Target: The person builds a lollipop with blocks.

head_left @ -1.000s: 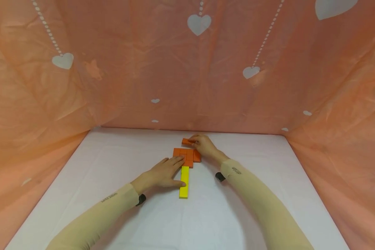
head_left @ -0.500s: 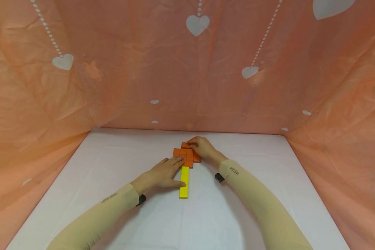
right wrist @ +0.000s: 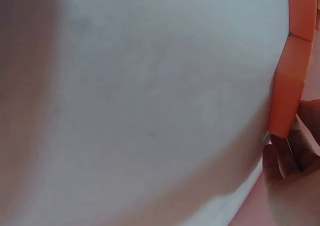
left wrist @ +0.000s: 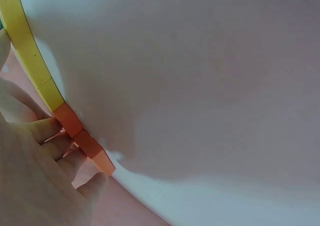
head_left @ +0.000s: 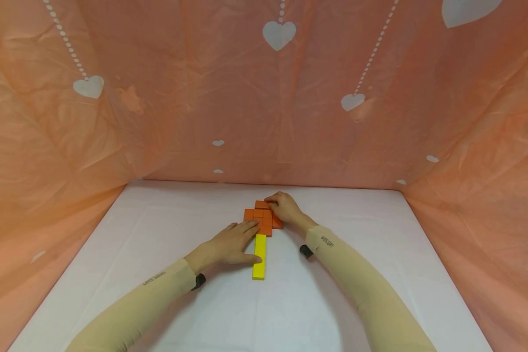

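Observation:
Several flat orange blocks (head_left: 249,214) lie in a cluster on the white table, in the head view. A yellow strip of blocks (head_left: 258,270) runs from the cluster towards me. My left hand (head_left: 231,244) lies spread, fingertips resting on the orange blocks and thumb touching the yellow strip. At the far side, my right hand (head_left: 287,208) pinches the right end of an orange block (head_left: 261,204), which lies up against the cluster. In the right wrist view its fingers curl by the end of an orange block (right wrist: 288,85). The left wrist view shows the yellow strip (left wrist: 27,48) meeting the orange blocks.
The white tabletop (head_left: 193,313) stretches around the blocks on all sides. An orange cloth (head_left: 176,98) with pale hearts hangs behind and at both sides. A dark wrist device (head_left: 306,252) shows under the right sleeve.
My right hand has brought the far orange block down towards me, from apart to against the cluster. The left hand has stayed in place.

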`<state>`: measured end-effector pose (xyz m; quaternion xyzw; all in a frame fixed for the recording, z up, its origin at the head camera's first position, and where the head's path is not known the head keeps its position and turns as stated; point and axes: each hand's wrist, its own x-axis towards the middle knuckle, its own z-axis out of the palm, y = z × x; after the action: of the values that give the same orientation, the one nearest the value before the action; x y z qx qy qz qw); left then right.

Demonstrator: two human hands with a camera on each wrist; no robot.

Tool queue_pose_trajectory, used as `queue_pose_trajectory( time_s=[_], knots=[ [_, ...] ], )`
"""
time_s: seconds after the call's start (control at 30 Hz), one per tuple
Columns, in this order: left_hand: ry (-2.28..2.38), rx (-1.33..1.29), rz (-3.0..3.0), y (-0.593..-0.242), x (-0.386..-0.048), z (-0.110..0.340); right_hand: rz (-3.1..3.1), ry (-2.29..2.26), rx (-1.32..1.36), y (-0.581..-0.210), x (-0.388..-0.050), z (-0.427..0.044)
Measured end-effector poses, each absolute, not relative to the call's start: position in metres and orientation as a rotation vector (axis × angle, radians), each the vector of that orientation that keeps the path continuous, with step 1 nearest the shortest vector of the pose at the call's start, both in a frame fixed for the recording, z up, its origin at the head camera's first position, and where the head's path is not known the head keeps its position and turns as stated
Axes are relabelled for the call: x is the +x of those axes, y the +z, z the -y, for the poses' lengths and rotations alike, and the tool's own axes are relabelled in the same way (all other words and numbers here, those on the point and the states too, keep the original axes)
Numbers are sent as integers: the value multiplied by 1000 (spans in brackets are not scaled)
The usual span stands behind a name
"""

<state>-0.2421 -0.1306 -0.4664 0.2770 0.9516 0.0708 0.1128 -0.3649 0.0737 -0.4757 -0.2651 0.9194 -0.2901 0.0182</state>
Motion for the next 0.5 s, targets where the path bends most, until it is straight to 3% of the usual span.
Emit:
queue_pose_trajectory(
  time_s=[0.5],
  knots=[
    [227,812,-2791,-466,-242,130,-2866,-882,-845,-478,-364,-73]
  ],
)
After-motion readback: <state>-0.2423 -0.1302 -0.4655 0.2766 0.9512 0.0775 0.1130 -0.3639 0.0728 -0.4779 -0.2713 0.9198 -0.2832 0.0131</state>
